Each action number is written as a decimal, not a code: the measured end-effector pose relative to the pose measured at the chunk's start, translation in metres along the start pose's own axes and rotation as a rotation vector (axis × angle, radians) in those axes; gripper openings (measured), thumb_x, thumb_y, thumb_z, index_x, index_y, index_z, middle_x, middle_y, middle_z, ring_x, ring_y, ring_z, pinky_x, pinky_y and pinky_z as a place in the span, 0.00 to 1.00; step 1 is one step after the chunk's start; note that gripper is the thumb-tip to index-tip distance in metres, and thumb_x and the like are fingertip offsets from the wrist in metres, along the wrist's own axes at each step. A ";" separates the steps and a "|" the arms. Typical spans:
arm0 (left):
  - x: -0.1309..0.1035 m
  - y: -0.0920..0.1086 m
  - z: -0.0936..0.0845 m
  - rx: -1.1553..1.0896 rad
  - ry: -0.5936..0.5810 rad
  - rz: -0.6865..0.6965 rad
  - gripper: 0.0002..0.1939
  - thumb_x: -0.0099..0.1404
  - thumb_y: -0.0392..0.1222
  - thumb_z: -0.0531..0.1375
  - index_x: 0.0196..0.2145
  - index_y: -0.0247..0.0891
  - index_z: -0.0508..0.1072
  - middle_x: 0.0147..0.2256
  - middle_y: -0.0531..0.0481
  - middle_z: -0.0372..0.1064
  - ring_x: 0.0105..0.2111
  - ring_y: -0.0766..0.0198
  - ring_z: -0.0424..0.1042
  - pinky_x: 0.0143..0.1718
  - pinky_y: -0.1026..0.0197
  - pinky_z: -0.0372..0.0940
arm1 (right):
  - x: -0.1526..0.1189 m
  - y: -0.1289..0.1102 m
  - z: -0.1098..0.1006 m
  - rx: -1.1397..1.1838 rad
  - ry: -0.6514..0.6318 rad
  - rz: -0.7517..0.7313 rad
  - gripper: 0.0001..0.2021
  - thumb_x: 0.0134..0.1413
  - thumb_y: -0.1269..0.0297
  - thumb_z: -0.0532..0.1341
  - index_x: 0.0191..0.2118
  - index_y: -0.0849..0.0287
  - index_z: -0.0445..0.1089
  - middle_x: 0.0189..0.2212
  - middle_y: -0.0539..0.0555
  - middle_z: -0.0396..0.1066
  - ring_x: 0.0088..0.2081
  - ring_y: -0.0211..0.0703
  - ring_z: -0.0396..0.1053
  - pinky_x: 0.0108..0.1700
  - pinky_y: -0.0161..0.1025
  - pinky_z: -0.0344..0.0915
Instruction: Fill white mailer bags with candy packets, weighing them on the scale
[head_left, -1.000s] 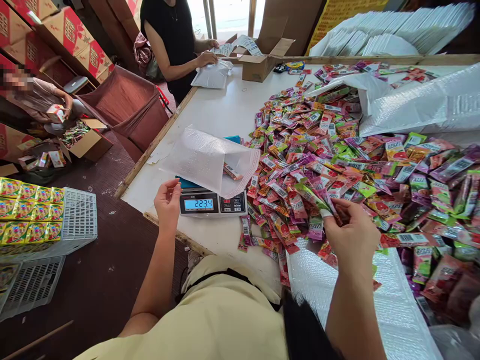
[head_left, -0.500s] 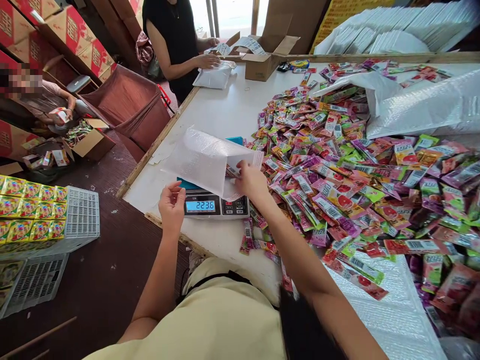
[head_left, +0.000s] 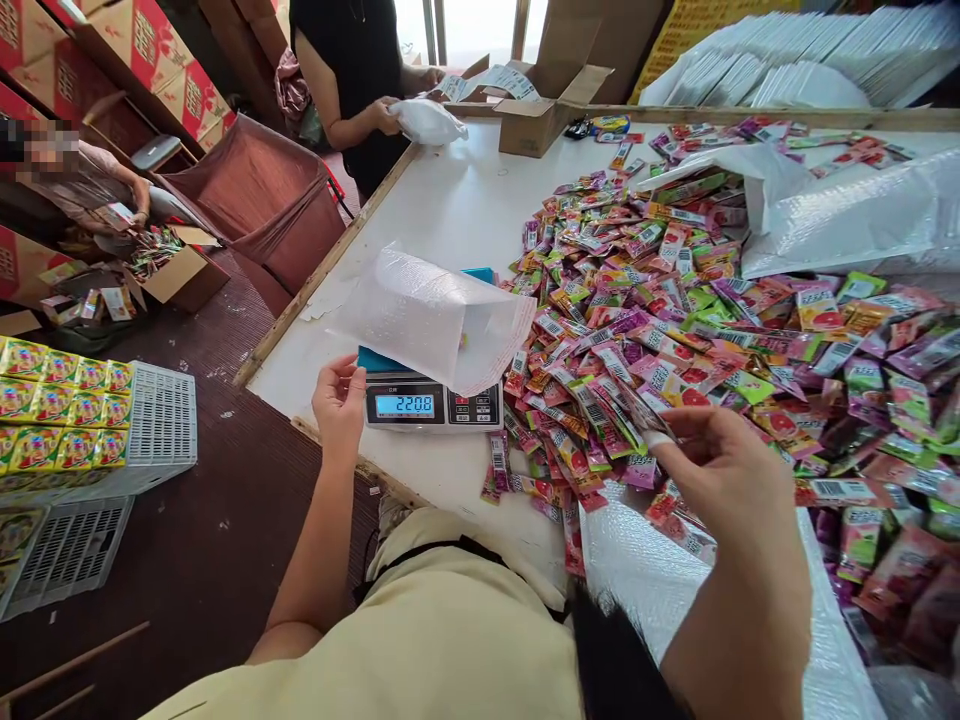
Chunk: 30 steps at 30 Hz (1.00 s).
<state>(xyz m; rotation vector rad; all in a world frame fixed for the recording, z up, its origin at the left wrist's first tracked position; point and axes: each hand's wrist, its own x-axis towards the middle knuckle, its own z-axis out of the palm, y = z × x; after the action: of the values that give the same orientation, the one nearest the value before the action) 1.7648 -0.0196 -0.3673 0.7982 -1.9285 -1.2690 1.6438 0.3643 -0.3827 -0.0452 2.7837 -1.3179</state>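
A bubble mailer bag point(head_left: 420, 310), its mouth toward the right, lies on the digital scale point(head_left: 435, 408) with the blue pan point(head_left: 379, 360). The lit display point(head_left: 405, 404) appears to read 220.8. At the scale's left edge is my left hand point(head_left: 337, 405), its fingers curled in and nothing visible in them; whether it touches the pan I cannot tell. My right hand point(head_left: 724, 475) pinches a slim snack sachet point(head_left: 637, 412) between thumb and fingers, over the near side of the heap of colourful sachets point(head_left: 660, 310).
Another white mailer point(head_left: 847, 215) with sachets at its mouth lies on the heap. Mailers are stacked point(head_left: 795, 60) at the back. Across the table a person in black point(head_left: 349, 80) holds a white package point(head_left: 431, 122) beside a cardboard box point(head_left: 532, 125). Crates point(head_left: 165, 410) stand at left.
My right hand has left the bag's mouth and moved right to the heap, where it now holds a sachet. The display fell from 223.6 to 220.8. The other person has lifted the package.
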 end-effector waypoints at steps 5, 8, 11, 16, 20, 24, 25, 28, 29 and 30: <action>0.000 0.005 0.001 0.038 0.016 0.048 0.17 0.65 0.47 0.64 0.48 0.38 0.73 0.36 0.51 0.68 0.29 0.71 0.69 0.32 0.67 0.66 | -0.018 0.026 -0.004 -0.028 -0.029 0.053 0.16 0.46 0.51 0.63 0.40 0.53 0.72 0.22 0.50 0.68 0.23 0.44 0.67 0.27 0.42 0.65; -0.002 0.011 0.003 0.091 0.014 0.069 0.17 0.66 0.47 0.63 0.50 0.39 0.72 0.37 0.50 0.67 0.29 0.71 0.67 0.29 0.68 0.65 | -0.023 0.026 0.001 -0.037 -0.051 0.040 0.15 0.48 0.51 0.61 0.40 0.54 0.71 0.24 0.50 0.70 0.24 0.43 0.67 0.27 0.41 0.65; -0.007 0.017 0.009 0.124 -0.006 0.097 0.19 0.67 0.47 0.63 0.53 0.40 0.70 0.38 0.50 0.66 0.28 0.71 0.65 0.28 0.68 0.64 | -0.026 0.026 0.002 -0.070 -0.093 0.023 0.16 0.49 0.51 0.60 0.40 0.55 0.71 0.25 0.50 0.71 0.23 0.42 0.67 0.25 0.39 0.63; -0.010 0.025 0.019 0.152 -0.013 0.122 0.20 0.66 0.47 0.64 0.54 0.41 0.69 0.42 0.48 0.64 0.28 0.72 0.63 0.27 0.68 0.63 | -0.026 0.021 -0.003 -0.057 -0.194 -0.006 0.15 0.49 0.52 0.60 0.39 0.55 0.71 0.19 0.46 0.67 0.19 0.39 0.63 0.24 0.37 0.61; -0.009 0.025 0.026 0.170 -0.030 0.147 0.20 0.66 0.48 0.63 0.53 0.40 0.69 0.42 0.49 0.63 0.27 0.73 0.62 0.28 0.68 0.62 | -0.004 -0.031 0.027 -0.015 -0.176 -0.172 0.10 0.50 0.60 0.60 0.38 0.56 0.72 0.24 0.50 0.71 0.25 0.42 0.69 0.31 0.39 0.67; -0.020 0.019 0.042 0.225 -0.117 0.150 0.28 0.64 0.50 0.64 0.58 0.41 0.64 0.43 0.48 0.61 0.26 0.72 0.61 0.29 0.66 0.63 | 0.035 -0.109 0.083 0.123 -0.245 -0.433 0.19 0.50 0.69 0.60 0.50 0.58 0.73 0.55 0.61 0.71 0.37 0.44 0.75 0.48 0.47 0.71; -0.025 0.018 0.049 0.269 -0.131 0.151 0.33 0.62 0.51 0.66 0.61 0.41 0.61 0.43 0.47 0.61 0.27 0.71 0.62 0.31 0.64 0.65 | 0.043 -0.121 0.092 0.175 -0.275 -0.466 0.23 0.51 0.70 0.59 0.55 0.58 0.71 0.62 0.63 0.65 0.38 0.44 0.75 0.49 0.47 0.72; -0.041 0.019 0.069 0.399 -0.131 0.188 0.51 0.53 0.55 0.72 0.66 0.39 0.53 0.48 0.40 0.60 0.38 0.58 0.68 0.45 0.50 0.69 | 0.049 -0.123 0.092 0.289 -0.284 -0.469 0.24 0.55 0.67 0.59 0.58 0.57 0.69 0.62 0.62 0.65 0.40 0.43 0.76 0.46 0.45 0.73; -0.044 0.020 0.076 0.418 -0.124 0.200 0.55 0.51 0.55 0.74 0.67 0.38 0.50 0.51 0.36 0.59 0.44 0.52 0.69 0.49 0.45 0.67 | 0.047 -0.113 0.084 0.297 -0.264 -0.438 0.21 0.57 0.64 0.59 0.57 0.57 0.71 0.56 0.61 0.70 0.39 0.43 0.76 0.44 0.44 0.73; -0.045 0.022 0.082 0.425 -0.119 0.207 0.58 0.50 0.55 0.74 0.68 0.38 0.48 0.53 0.33 0.56 0.50 0.46 0.67 0.52 0.41 0.66 | 0.043 -0.098 0.074 0.292 -0.247 -0.396 0.19 0.57 0.61 0.60 0.54 0.57 0.72 0.50 0.59 0.74 0.37 0.44 0.75 0.43 0.44 0.73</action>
<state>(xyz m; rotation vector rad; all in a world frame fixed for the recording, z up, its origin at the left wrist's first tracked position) 1.7221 0.0658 -0.3801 0.7129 -2.3507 -0.8084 1.6059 0.2429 -0.3558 -0.7222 2.4269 -1.6548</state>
